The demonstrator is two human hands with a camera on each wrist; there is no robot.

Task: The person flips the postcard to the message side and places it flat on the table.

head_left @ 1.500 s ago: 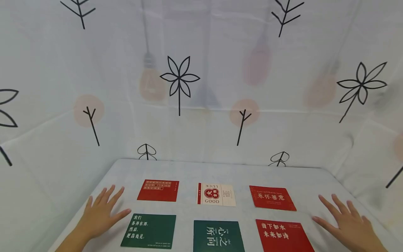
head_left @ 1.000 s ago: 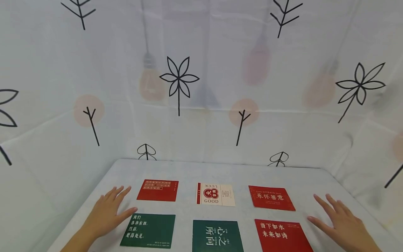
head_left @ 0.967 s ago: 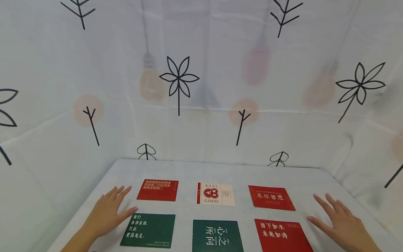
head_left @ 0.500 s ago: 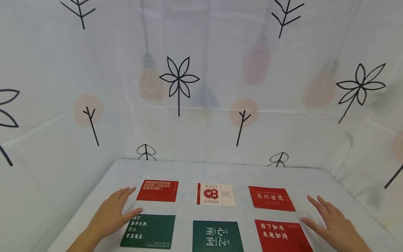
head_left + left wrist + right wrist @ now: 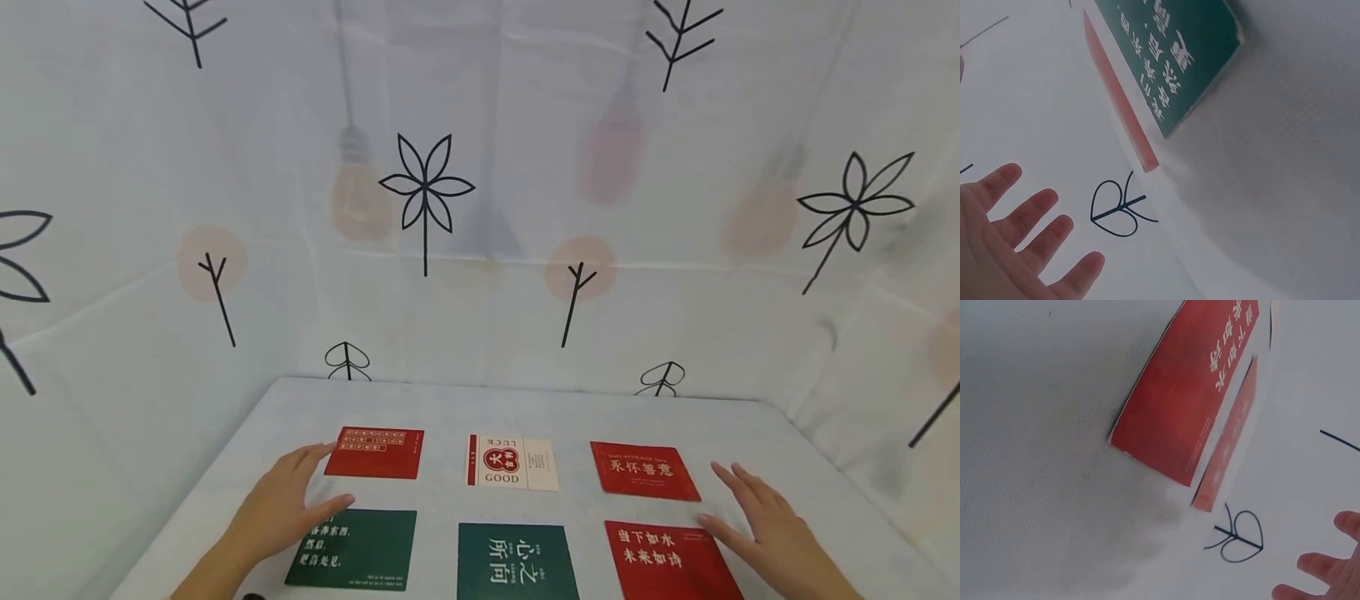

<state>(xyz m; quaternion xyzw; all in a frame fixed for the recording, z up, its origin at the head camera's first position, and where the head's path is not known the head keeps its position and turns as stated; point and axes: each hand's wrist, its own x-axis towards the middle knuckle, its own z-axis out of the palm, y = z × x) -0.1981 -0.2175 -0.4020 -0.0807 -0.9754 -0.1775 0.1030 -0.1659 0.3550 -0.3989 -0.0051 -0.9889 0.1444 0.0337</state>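
Note:
My left hand (image 5: 281, 508) hovers at the left side with fingers spread and nothing in it. Its thumb overlaps the top edge of a green card with white writing (image 5: 360, 554), and its fingertips come right at the left edge of a red card with a small grid (image 5: 378, 458). My right hand (image 5: 776, 533), also holding nothing, has its thumb at the edge of a red card (image 5: 667, 571) in the near row. A second red card (image 5: 645, 479) lies just beyond. In the left wrist view the fingers (image 5: 1047, 240) are apart from the green card (image 5: 1179, 56).
Between them lie a cream card marked GOOD LUCK (image 5: 510, 467) in the far row and another green card (image 5: 517, 567) in the near row. The white-covered table (image 5: 450, 404) meets a patterned cloth backdrop (image 5: 480, 317) behind and on both sides.
Both hands have moved inward: the left one rightward over the green card's corner, the right one leftward to the red card's edge. The cards lie where they were.

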